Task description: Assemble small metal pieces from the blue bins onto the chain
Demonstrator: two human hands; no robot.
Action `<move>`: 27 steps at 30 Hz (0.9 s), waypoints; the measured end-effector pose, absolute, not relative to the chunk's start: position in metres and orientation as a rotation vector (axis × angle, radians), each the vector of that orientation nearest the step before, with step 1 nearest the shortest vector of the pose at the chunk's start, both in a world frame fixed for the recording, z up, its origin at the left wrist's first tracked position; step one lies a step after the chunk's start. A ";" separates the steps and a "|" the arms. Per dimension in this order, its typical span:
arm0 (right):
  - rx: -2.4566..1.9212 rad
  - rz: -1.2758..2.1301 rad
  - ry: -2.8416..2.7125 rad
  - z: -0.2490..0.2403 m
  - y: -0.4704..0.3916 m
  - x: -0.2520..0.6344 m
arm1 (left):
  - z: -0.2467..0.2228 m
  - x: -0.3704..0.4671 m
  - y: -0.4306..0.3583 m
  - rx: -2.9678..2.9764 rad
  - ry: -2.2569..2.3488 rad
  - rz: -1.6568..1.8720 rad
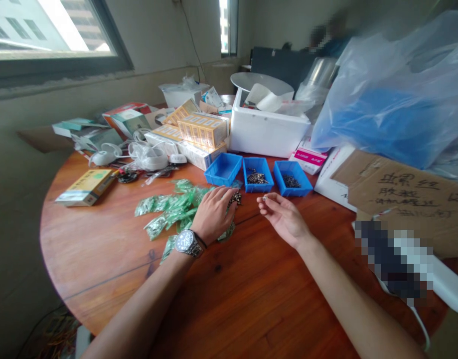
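Observation:
My left hand (214, 212), with a watch on its wrist, lies palm down with fingers spread, beside a small pile of metal pieces (235, 198) and over green plastic packets (176, 208). In a pinch, my right hand (283, 217) holds a small shiny metal piece (264, 198) just in front of the bins. Of three blue bins, the left one (223, 169) shows no contents, the middle one (257, 175) has brass-coloured small parts, and the right one (292, 178) has dark screws.
Yellow-white boxes (202, 130) and a white foam box (268, 130) stand behind the bins. A yellow box (87, 187) lies at the left. At the right are a cardboard box (411, 199), a blue item in a plastic bag (385, 119) and a blurred device. A person is at the back.

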State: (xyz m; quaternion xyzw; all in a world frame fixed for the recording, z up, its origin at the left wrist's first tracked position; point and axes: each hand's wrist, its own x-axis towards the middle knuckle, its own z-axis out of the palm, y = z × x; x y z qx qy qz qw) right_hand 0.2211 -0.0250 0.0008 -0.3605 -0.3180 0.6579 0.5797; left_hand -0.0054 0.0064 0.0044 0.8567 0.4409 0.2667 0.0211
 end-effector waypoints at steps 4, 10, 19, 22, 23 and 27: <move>-0.773 1.589 -0.652 0.000 -0.026 0.223 | 0.005 -0.005 0.006 2.648 1.369 0.806; -0.799 1.522 -0.726 0.004 -0.030 0.222 | 0.004 -0.006 0.007 2.647 1.365 0.792; -0.965 1.104 -1.179 -0.001 -0.030 0.225 | 0.006 -0.005 0.006 2.640 1.375 0.792; -1.023 0.962 -1.262 0.000 -0.023 0.229 | 0.007 -0.005 0.006 2.639 1.387 0.801; -1.051 0.893 -1.299 0.001 -0.018 0.231 | 0.007 -0.005 0.006 2.636 1.388 0.802; -1.186 0.539 -1.493 0.011 0.013 0.237 | 0.007 -0.007 0.007 2.620 1.399 0.777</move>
